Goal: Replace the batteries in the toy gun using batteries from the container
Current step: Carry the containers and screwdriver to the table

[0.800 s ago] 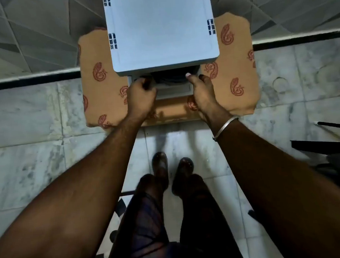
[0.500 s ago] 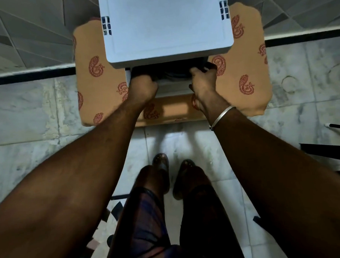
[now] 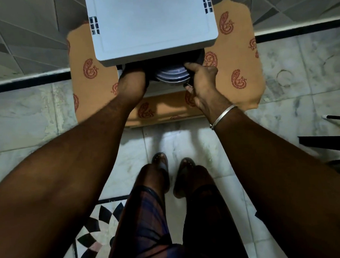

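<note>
container (image 3: 171, 75): round and dark with a bluish see-through lid; it sits in the gap under the white tabletop (image 3: 151, 23), between the two hands, its far half hidden by the top's front edge
right hand (image 3: 201, 79): fingers curled round the container's right rim; a grip for drawing it out, I judge
left hand (image 3: 132, 85): at the container's left side; its fingers run into the shadow under the top, so I cannot tell whether they are spread or closed
why two hands: the gap is low; a hold on both sides likely keeps the container level
facing: lid up; being round, it shows no long axis
toy gun: not in view
cloth (image 3: 238, 52): tan with red paisley; spread beneath the table
</note>
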Available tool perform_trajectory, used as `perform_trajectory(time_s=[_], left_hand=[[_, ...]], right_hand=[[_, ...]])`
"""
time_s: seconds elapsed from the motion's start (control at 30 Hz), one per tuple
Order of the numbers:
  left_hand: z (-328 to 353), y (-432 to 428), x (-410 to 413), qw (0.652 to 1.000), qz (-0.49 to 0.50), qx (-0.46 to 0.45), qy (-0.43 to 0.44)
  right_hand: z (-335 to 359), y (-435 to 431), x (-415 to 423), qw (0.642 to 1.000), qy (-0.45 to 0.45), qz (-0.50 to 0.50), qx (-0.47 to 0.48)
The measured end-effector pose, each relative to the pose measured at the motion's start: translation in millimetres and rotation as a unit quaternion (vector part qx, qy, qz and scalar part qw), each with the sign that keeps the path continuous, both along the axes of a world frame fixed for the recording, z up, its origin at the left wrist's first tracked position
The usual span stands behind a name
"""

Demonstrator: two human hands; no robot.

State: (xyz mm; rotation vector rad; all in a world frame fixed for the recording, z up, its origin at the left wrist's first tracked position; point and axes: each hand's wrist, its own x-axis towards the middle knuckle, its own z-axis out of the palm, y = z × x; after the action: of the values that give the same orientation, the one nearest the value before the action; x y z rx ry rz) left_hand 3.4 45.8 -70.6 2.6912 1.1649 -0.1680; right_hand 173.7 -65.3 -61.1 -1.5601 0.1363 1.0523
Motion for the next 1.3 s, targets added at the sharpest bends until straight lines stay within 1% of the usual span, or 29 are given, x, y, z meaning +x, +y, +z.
perform_trajectory(time_s=[0.13, 0.17, 0.23, 0.3, 0.4, 0.47, 0.53, 0.6, 0.73, 0.8, 0.93, 1.03, 1.17, 1.3], left_hand=[[33.5, -26.5, -6.3, 0.998, 0.048, -0.032, -0.023], [53.1, -41.9, -8.3, 0.996, 0.067, -0.051, -0.032], [66.8, -66.6, -18.2, 0.987, 0.114, -0.089, -0.073], [88.0, -97.1, -23.6, 0.965, 0.167, -0.138, -0.146], [140.0, -144.2, -10.0, 0.919, 0.219, -0.185, -0.271], [177.2, -169.6, 9.2, 0.885, 0.227, -0.207, -0.35], [215.1, -186.4, 33.2, 0.857, 0.225, -0.226, -0.405], [255.2, -202.6, 57.5, 0.838, 0.188, -0.236, -0.454], [337.0, -250.8, 86.9, 0.809, 0.112, -0.287, -0.501], [372.8, -282.5, 91.9, 0.798, 0.066, -0.304, -0.517], [428.5, -361.6, 96.5, 0.757, -0.016, -0.358, -0.547], [459.5, -431.1, 96.1, 0.733, -0.073, -0.384, -0.556], [493.6, -529.7, 93.1, 0.718, -0.151, -0.407, -0.544], [516.3, -622.0, 93.6, 0.689, -0.188, -0.458, -0.529]], right_hand=[[12.3, -29.2, 4.9, 1.0, 0.025, 0.002, -0.012], [28.2, -46.1, 7.5, 0.999, 0.032, 0.002, -0.012], [38.5, -68.6, 7.6, 0.998, 0.054, -0.006, -0.005], [59.4, -95.5, 7.3, 0.997, 0.069, -0.029, 0.004], [110.6, -137.1, 10.2, 0.996, 0.045, -0.075, 0.012], [151.3, -165.4, 13.4, 0.992, 0.018, -0.116, 0.035], [193.3, -191.1, 19.0, 0.986, -0.008, -0.156, 0.067], [238.0, -219.1, 24.9, 0.976, -0.036, -0.19, 0.1], [321.8, -281.9, 20.6, 0.951, -0.094, -0.254, 0.147], [358.9, -320.2, 10.0, 0.935, -0.126, -0.287, 0.165], [424.1, -411.1, -17.2, 0.892, -0.188, -0.365, 0.192], [455.8, -483.3, -37.4, 0.856, -0.221, -0.419, 0.205], [482.7, -588.1, -58.9, 0.817, -0.251, -0.474, 0.213], [502.7, -686.6, -72.8, 0.799, -0.272, -0.498, 0.199]])
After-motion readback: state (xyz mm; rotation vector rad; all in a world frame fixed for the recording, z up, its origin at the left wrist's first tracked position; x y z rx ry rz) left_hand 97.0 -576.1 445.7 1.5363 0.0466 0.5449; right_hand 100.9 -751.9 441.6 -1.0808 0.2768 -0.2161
